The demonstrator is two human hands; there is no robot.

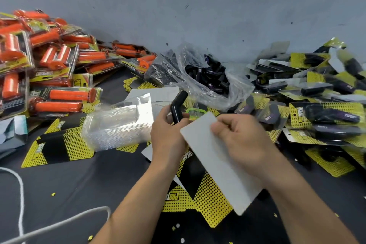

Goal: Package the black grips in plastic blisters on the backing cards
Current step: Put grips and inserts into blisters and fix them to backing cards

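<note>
Centre frame: clasps bent black rubber tube grip (177, 106) low in left hand (168, 138); pinches flat grey backing card (219, 164) near upper edge with right hand (239, 138). Likely light, soft, tacky; best held mid-length.

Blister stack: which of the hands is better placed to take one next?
Left, probably. The left hand is beside the blister stack, though it holds a black grip; the right hand sits farther off, pinching the backing card.
</note>
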